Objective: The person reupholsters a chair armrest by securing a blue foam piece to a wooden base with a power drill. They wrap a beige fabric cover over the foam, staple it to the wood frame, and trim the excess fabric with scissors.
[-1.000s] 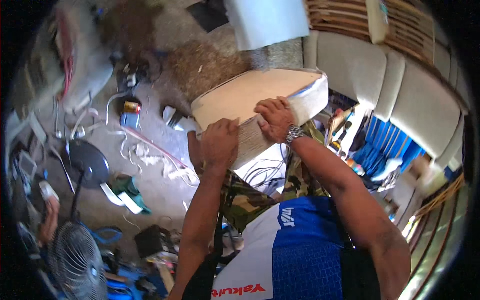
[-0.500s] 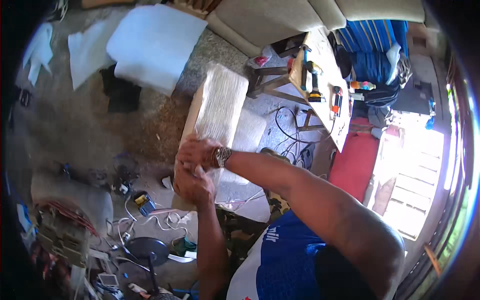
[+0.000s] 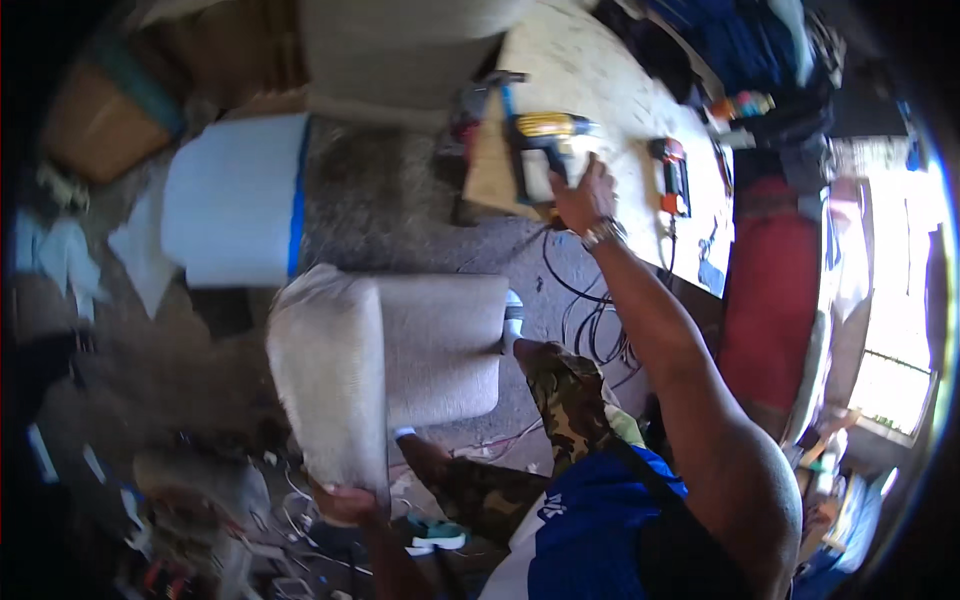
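My left hand point(image 3: 345, 503) is closed around the lower end of a long beige upholstered cushion piece point(image 3: 328, 365), partly hidden by it. That piece stands on end beside a second beige upholstered block point(image 3: 442, 345). Over the wooden table, my right hand point(image 3: 588, 198) reaches out with fingers extended, at the base of a yellow and black cordless drill point(image 3: 552, 126). The drill lies near the table's left edge, and I see no grip around it. A watch circles the right wrist.
The pale wooden table point(image 3: 620, 75) also bears a hammer point(image 3: 508, 97) and a red and black tool point(image 3: 672, 178) with a cord. Black hose loops point(image 3: 590, 330) lie on the floor. A white foam sheet point(image 3: 235, 200) and a red bench point(image 3: 768, 300) flank the area.
My right hand has left the cushion piece and moved up and right to the drill. The left hand stays on the piece, which now appears more upright. The view has shifted.
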Action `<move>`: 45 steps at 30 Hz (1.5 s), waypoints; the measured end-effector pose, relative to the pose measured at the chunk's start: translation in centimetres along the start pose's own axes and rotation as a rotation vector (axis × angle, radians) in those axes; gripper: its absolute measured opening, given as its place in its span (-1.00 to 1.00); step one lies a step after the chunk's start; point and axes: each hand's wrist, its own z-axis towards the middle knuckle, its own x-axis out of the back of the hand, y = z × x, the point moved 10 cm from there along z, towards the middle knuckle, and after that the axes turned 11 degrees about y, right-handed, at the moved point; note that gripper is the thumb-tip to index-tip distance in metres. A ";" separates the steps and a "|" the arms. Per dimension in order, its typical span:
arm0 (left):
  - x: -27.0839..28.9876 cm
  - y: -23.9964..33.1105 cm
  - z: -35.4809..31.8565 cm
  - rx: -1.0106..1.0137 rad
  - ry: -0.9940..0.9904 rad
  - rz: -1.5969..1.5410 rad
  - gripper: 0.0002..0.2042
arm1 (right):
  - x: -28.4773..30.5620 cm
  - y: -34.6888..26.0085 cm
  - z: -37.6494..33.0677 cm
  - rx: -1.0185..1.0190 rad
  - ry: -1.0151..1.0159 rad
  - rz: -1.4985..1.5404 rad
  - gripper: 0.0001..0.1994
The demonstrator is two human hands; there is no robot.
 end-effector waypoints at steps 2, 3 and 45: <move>-0.5 0.4 0.4 0.086 0.012 0.094 -0.46 | -4.6 -1.2 2.4 -0.154 -0.446 0.171 0.00; -1.0 0.2 1.7 0.093 -0.025 0.127 -0.47 | -5.8 -1.6 2.4 -0.167 -0.592 0.268 0.00; -28.1 94.8 -7.5 -0.605 -0.295 -0.462 -0.47 | -5.0 33.1 7.7 0.368 -0.142 0.501 -0.49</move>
